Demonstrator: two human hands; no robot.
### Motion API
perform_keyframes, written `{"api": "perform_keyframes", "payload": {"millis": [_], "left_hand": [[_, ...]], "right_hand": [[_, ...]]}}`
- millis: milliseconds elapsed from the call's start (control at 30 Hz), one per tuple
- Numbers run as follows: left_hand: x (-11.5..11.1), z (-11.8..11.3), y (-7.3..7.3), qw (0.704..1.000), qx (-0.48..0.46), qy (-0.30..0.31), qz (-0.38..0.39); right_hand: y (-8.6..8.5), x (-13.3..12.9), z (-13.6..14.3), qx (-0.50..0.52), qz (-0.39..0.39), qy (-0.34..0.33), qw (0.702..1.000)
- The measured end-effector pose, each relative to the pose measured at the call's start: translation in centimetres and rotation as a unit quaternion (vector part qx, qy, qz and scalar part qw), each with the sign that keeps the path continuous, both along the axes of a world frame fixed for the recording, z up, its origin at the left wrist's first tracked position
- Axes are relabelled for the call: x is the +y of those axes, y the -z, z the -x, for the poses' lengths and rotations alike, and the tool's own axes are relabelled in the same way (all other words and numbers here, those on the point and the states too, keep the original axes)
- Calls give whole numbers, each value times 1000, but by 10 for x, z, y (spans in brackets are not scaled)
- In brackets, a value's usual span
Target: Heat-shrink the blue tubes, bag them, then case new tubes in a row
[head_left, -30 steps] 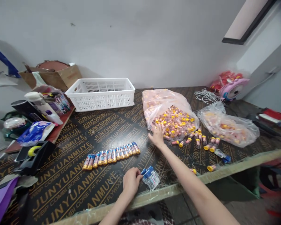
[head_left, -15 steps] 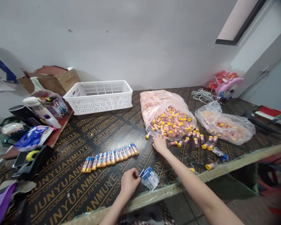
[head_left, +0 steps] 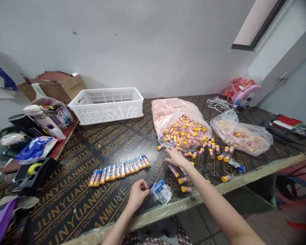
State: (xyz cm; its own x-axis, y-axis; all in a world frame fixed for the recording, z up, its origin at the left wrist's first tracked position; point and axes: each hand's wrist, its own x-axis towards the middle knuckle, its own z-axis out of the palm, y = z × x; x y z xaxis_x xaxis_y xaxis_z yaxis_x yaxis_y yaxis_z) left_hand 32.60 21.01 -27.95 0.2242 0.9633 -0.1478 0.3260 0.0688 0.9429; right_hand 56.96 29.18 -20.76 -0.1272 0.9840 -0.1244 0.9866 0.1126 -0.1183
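Note:
My left hand (head_left: 138, 193) rests near the table edge with its fingers curled in; whether they hold anything is hidden. Just right of its fingertips lies a loose pile of small blue-and-white printed slips (head_left: 162, 192). My right hand (head_left: 175, 157) is stretched forward, fingers extended, over small clear tubes with yellow caps and pink contents. A few such tubes (head_left: 183, 180) lie beneath and in front of its wrist. Beyond it, an open plastic bag (head_left: 168, 105) spills many of these tubes. Left of centre runs a slanting row of blue-and-yellow wrapped tubes (head_left: 119, 170).
A white slatted basket (head_left: 109, 114) stands at the back left. A second bag of tubes (head_left: 244, 136), a pink fan (head_left: 244, 97) and a coiled white cord (head_left: 220, 103) are to the right. A black tape dispenser (head_left: 38, 173) sits at left.
My right hand has shifted slightly, its fingers now more extended. Several tubes now lie under its wrist, nearer the table edge. My left hand has moved slightly up and left.

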Motion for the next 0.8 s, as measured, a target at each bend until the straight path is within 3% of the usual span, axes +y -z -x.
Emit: {"api": "perform_keyframes", "payload": {"millis": [100, 200, 400, 533, 667, 800], "left_hand": [[2, 1, -2, 999, -44, -7, 31], [1, 3, -8, 993, -90, -12, 79], [-6, 9, -23, 971, -167, -72, 157], [-8, 10, -29, 938, -254, -125, 198], [-7, 9, -35, 897, -334, -162, 239], [-7, 13, -40, 877, -367, -180, 253]], "right_hand": [[4, 37, 16, -3, -42, 3, 999], [16, 49, 26, -21, -63, 1, 998], [39, 3, 20, -45, -80, -18, 996], [45, -31, 8, -41, -86, -3, 995], [46, -43, 0, -26, -100, 44, 994], [44, -43, -5, 18, -106, 46, 993]]}}
